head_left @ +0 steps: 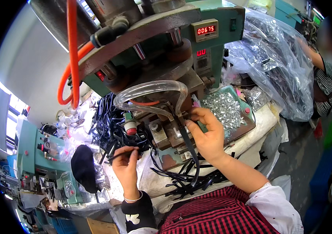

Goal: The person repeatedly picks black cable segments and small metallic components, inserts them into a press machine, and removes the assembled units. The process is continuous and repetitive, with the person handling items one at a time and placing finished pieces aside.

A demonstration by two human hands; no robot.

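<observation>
My right hand (209, 136) is at the die (170, 134) of a green press, fingers closed on a black strap (189, 146). The strap's upper end is in the die, and its lower end hangs toward the pile in front. My left hand (126, 169) is closed beside the die, pinching another thin black strap (116, 156). A large heap of black straps (107, 121) lies behind that hand. More black straps (185, 179) lie along the front edge, close to my apron. Small silver metal pieces (224, 109) cover a tray right of the die.
The press head (142, 50) overhangs the die. A clear tube (154, 87) loops down to it, and an orange hose (73, 58) hangs at left. Buttons, one red-topped (131, 130), flank the die. A plastic-wrapped bundle (271, 62) and another person (327, 84) are at right.
</observation>
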